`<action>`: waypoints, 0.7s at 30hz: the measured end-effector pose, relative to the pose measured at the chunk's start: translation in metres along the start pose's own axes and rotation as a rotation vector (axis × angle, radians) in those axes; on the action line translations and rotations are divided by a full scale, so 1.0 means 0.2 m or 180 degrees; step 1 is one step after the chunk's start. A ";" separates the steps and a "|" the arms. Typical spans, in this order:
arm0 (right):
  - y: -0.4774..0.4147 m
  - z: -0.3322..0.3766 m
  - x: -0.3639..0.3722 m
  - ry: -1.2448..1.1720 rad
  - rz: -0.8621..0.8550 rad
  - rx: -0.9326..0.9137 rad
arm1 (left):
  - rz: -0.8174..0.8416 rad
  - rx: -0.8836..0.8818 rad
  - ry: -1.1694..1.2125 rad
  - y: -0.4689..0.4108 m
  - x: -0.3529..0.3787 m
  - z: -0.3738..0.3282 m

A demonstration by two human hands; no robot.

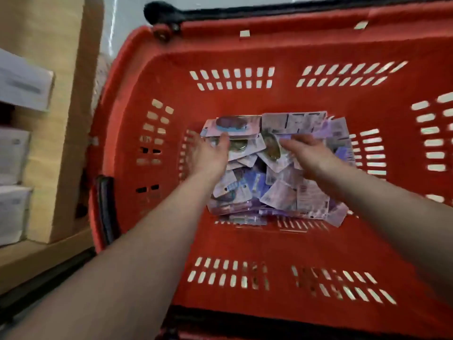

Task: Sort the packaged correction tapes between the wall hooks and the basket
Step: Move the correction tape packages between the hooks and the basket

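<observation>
Boxes (14, 148) line a shelf (49, 251) left of the basket (245, 52) holding packets (269, 187).

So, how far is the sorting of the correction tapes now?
Done: nothing can be confirmed, since the wall hooks are out of view. In hand: the left hand and the right hand both reach into the pile of packets on the floor of the red basket; blur hides whether the right one grips a packet. Left: the pile is large and jumbled, so most of the sorting seems ahead.
</observation>
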State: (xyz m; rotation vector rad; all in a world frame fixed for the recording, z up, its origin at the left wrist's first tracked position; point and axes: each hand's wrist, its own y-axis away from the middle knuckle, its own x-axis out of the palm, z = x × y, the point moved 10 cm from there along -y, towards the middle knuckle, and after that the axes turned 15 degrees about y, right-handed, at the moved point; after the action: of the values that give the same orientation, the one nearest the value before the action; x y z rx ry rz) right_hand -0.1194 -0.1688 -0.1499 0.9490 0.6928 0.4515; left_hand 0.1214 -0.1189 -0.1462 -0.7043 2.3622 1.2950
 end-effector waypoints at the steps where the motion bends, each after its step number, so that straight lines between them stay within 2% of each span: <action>1: -0.07 0.01 0.02 0.0073 0.0008 -0.0047 | -0.0107 -0.0096 0.0079 -0.09 0.01 0.03; 4: -0.22 0.06 0.08 0.0193 0.0029 -0.0267 | -0.0233 -0.0366 0.0415 -0.23 0.07 0.08; 7: -0.31 0.08 0.15 0.0019 0.0161 -0.0325 | -0.0086 -0.0681 0.1163 -0.24 0.13 0.11; 12: -0.36 0.00 0.24 -0.0628 0.0492 0.0066 | 0.0859 -0.0908 0.1184 -0.08 0.24 0.17; 15: -0.27 0.01 0.25 -0.0950 0.0562 -0.0047 | 0.1188 -0.1020 0.1446 0.06 0.29 0.20; 19: -0.20 -0.03 0.16 -0.1396 0.0266 -0.0224 | 0.1777 -0.0821 0.1538 0.18 0.33 0.17; 21: -0.16 -0.05 0.08 -0.1383 0.0001 -0.0324 | 0.1850 -0.0669 0.1404 0.21 0.34 0.16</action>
State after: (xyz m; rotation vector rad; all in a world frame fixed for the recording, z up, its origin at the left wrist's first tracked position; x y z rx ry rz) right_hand -0.1127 -0.1696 -0.1863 0.9116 0.2731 0.2642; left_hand 0.0434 -0.0896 -0.1694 -0.3927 2.9601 1.7944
